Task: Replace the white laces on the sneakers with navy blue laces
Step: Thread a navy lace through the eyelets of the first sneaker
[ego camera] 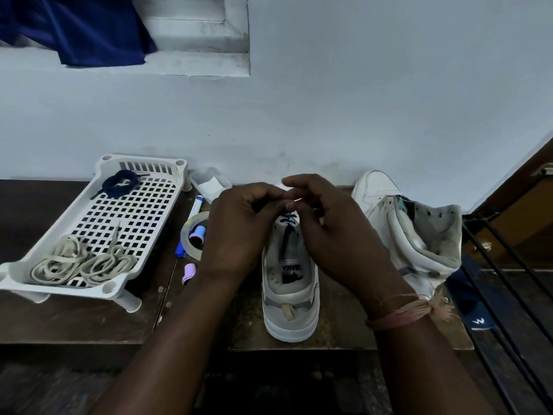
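Threading a soft, limp navy lace (288, 232) on the near sneaker (289, 283) at mid-surface; left hand (239, 223) and right hand (329, 232) curled, apparently pinching its stiff tip, best grasped there.

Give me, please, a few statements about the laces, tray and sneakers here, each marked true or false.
1. The white laces lie in the white tray. True.
2. A coiled navy lace lies at the tray's far end. True.
3. The sneaker under the hands has no lace in it. False: navy lace shows at its tongue.
4. The second sneaker stands left of the tray. False: it is at the right.
5. The left hand rests in the tray. False: it is over the sneaker, by the right hand.
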`<state>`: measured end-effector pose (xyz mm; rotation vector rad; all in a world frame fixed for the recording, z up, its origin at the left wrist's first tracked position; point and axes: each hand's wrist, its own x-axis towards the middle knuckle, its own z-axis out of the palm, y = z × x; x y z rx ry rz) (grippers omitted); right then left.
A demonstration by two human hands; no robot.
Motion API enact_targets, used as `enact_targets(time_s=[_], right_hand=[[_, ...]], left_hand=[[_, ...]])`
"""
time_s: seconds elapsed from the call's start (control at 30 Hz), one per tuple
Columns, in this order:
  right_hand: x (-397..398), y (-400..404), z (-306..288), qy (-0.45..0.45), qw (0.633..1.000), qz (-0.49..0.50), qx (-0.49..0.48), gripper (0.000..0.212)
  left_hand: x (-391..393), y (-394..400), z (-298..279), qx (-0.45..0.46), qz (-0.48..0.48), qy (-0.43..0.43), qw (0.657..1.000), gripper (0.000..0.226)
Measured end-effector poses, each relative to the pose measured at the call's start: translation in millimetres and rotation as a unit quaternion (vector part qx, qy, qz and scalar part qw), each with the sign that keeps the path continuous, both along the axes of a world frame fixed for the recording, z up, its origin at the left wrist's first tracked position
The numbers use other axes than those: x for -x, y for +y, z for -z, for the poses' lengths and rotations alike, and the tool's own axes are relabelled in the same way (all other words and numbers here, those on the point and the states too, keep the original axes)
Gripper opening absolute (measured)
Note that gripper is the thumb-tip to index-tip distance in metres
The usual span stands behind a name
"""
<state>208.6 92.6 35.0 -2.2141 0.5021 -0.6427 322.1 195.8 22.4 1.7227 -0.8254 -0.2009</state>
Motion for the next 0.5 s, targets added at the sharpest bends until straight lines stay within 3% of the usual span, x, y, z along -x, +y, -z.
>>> enact_targets(time_s=[0.1,0.17,0.43,0.5], right_hand=[[-3.7,0.0,5.1,-0.007,0.999,-0.020,0.032,0.040],[-5.1,-1.7,7.5,-0.020,0.998,-0.007,0.055,0.039],[-8.6,0.4,9.3,-0.048,0.993,0.027,0.107,0.024],[-8.2,0.7,9.4,-0.062,0.991,0.045,0.106,0.024]], left_hand=[[-1.1,0.3,-2.4,0.004,-0.019,0.064,0.998,0.012],[-4.0,0.4,-3.3,-0.010,-0.035,0.096,0.995,0.028],[-8.0,1.2,-8.4,-0.026,0.004,0.166,0.986,0.030],[-9.3,0.9,-4.7,-0.043,0.003,0.186,0.982,0.039]])
